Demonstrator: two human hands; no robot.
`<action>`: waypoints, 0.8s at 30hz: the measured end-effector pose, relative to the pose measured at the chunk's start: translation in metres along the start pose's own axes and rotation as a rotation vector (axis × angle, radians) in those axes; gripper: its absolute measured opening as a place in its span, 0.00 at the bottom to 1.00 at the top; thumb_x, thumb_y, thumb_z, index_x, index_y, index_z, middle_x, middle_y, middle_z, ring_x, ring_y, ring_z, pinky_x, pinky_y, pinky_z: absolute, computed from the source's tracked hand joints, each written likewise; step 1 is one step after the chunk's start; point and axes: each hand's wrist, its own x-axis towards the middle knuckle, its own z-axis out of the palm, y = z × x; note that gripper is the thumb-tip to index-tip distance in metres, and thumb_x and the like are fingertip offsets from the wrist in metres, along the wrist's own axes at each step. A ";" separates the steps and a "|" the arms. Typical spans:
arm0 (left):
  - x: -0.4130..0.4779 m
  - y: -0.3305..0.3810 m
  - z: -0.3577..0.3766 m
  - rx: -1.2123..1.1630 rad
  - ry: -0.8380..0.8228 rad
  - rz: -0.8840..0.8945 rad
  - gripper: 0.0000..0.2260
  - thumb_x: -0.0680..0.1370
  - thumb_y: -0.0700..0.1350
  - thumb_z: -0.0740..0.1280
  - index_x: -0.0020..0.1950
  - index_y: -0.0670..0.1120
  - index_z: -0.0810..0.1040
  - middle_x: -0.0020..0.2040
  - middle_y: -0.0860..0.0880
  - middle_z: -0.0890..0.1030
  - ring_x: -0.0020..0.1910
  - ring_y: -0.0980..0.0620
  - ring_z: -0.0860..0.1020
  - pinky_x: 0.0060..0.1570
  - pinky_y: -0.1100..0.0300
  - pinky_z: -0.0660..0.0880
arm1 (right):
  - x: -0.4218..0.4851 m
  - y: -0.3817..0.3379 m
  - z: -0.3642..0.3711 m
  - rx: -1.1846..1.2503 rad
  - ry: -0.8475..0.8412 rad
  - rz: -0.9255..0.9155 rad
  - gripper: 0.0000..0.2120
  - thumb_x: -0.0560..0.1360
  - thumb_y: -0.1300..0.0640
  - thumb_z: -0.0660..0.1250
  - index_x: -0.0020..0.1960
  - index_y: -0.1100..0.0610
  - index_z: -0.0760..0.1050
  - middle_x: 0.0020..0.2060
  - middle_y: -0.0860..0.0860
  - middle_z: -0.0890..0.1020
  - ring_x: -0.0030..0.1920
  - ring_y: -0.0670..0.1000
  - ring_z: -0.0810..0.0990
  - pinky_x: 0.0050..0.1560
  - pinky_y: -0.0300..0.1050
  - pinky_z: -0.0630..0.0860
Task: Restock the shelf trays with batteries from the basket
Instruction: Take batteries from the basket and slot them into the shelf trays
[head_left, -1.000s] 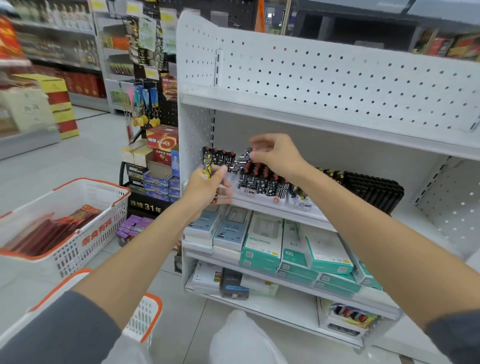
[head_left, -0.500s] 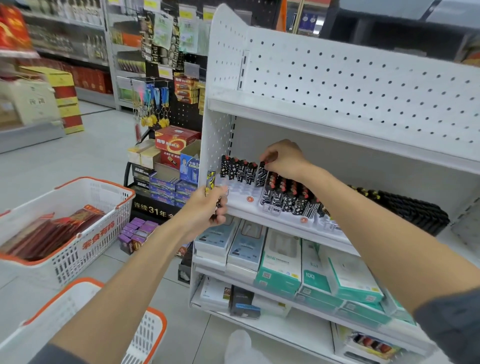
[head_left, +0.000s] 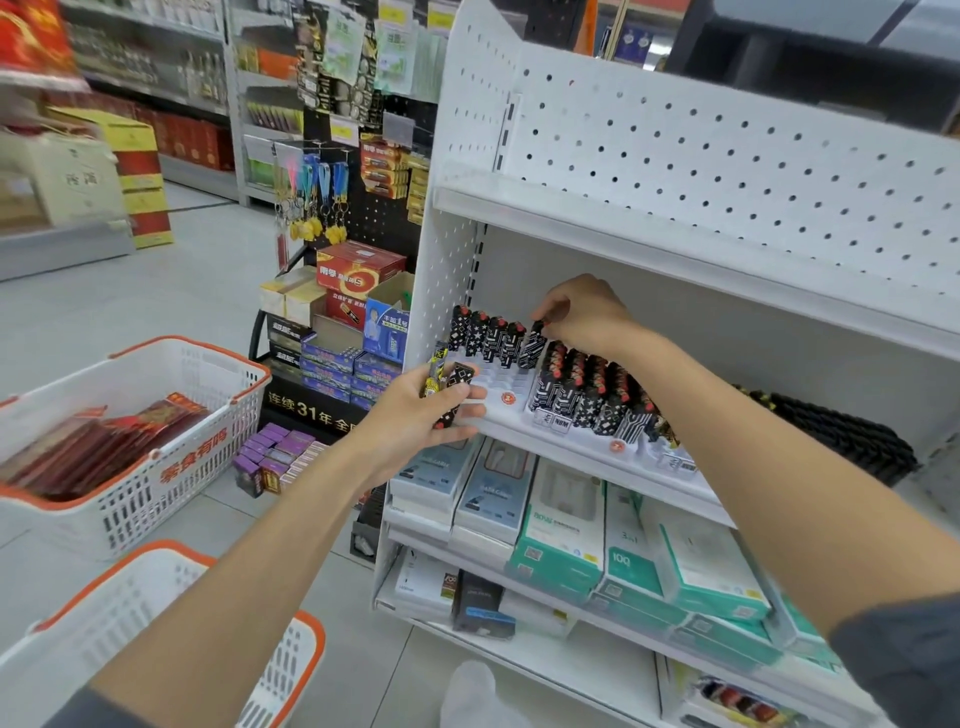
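Note:
A white slotted shelf tray (head_left: 498, 387) on the middle shelf holds a back row of black-and-white patterned sticks with red tops (head_left: 488, 335). My right hand (head_left: 582, 312) pinches the top of the rightmost stick in that row (head_left: 532, 343), which stands in its slot. My left hand (head_left: 415, 415) hovers at the tray's front left corner, closed on two sticks: one black-and-white (head_left: 454, 389), one yellow-and-black (head_left: 435, 371). To the right a second tray (head_left: 618, 441) is packed with the same sticks (head_left: 587, 389).
Two white baskets with orange rims stand on the floor at the left: one (head_left: 156, 483) holds red packets, the nearer one (head_left: 291, 670) is at the bottom. Boxed goods (head_left: 561, 525) fill the lower shelves. A black display rack (head_left: 343, 332) stands left of the shelf unit.
The view has shifted left and closer. My right hand went from the second tray to the back row of the left tray and stood a stick there. My left hand stays at the tray's front.

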 end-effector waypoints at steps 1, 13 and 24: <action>-0.001 0.001 0.001 -0.001 0.002 0.001 0.09 0.82 0.39 0.62 0.61 0.43 0.76 0.55 0.43 0.83 0.52 0.48 0.83 0.48 0.56 0.82 | 0.000 0.001 0.000 0.005 -0.013 -0.004 0.07 0.72 0.66 0.71 0.48 0.58 0.83 0.46 0.51 0.82 0.48 0.48 0.79 0.47 0.36 0.72; -0.003 0.002 0.005 -0.101 0.001 -0.006 0.09 0.81 0.35 0.61 0.60 0.44 0.72 0.56 0.41 0.78 0.55 0.44 0.82 0.51 0.53 0.82 | 0.006 -0.003 0.000 0.010 -0.138 0.040 0.09 0.75 0.63 0.68 0.53 0.55 0.82 0.52 0.50 0.82 0.48 0.45 0.78 0.48 0.34 0.70; -0.007 0.002 0.006 0.027 0.111 0.129 0.11 0.76 0.34 0.70 0.58 0.41 0.78 0.47 0.40 0.83 0.49 0.47 0.84 0.44 0.60 0.82 | -0.047 -0.035 0.015 0.464 -0.184 -0.224 0.12 0.75 0.64 0.70 0.59 0.59 0.80 0.49 0.53 0.84 0.45 0.43 0.81 0.50 0.30 0.75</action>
